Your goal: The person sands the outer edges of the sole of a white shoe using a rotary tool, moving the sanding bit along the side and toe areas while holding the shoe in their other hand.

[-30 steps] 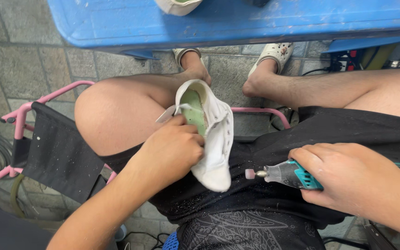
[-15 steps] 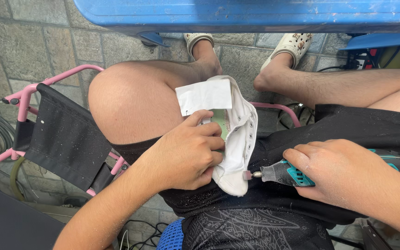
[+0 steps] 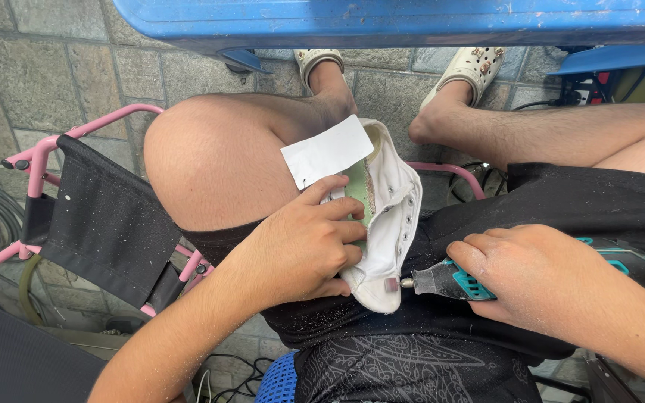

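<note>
White shoe [image 3: 386,224] on my lap, just right of bare left knee [image 3: 210,160]. Left hand [image 3: 300,250] clamps it, fingers curled around upper. Right hand [image 3: 539,280] wraps fingers around teal rotary tool [image 3: 449,282], grinding bit touching toe edge. I judge: sanding toe rim; next calls for steady, light pressure.

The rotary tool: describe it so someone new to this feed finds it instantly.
Start at the person's black-shorted lap. The white shoe lies there under the left hand; just to its right, the right hand grips the rotary tool. It is the only grey-and-teal thing, its small cylindrical bit touching the shoe's toe.
</note>
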